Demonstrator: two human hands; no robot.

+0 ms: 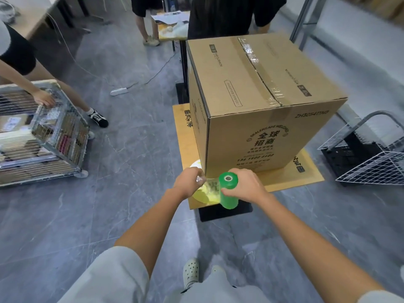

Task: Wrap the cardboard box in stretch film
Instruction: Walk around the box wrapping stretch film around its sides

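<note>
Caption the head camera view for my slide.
Right hand grips a green stretch film roll while left hand pinches its free end beside the cardboard box.

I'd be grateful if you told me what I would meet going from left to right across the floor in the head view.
Wire cage trolley → white power strip → cardboard box → white wire rack.
</note>
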